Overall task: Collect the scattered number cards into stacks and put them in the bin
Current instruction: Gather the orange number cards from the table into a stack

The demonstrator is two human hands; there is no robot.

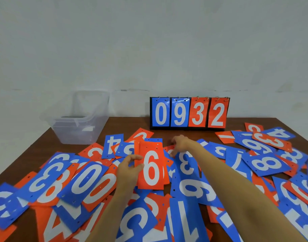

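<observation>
Centrally, the left hand (130, 169) grips a stack (152, 168) of number cards by its left long edge, thumb on the face and fingers curled behind. The top card is a glossy orange-red rectangle bearing a white 6, with small punched holes near its upper edge, and a blue card's edge shows behind it. The stack is held upright above the pile, a little left of the middle.

The right hand (182, 144) reaches further forward, palm down, its fingers bent onto an orange-red card just right of the stack. Whether it pinches that card or only touches it I cannot tell, as the fingertips are blurred. Both forearms are bare.

Around the hands, loose cards (87, 180) cover most of the bench (125, 123). They are thin, flat, shiny rectangles in blue and orange-red with bold white digits, lying at all angles and overlapping (many upside down from this view). A blue 8 (267, 163) lies to the right, and a blue 3 (185, 165) is under the right forearm.

At the far left corner of the dark brown wood-grain bench stands the bin (78, 123), a clear, frosted plastic tub with rounded corners, well apart from the stack. What it holds is unclear. At the back centre a black-framed scoreboard (190, 112) stands upright, its ring-hung cards reading 0 and 9 in blue, then 3 and 2 in orange-red. Behind everything is a plain pale wall (149, 49).
</observation>
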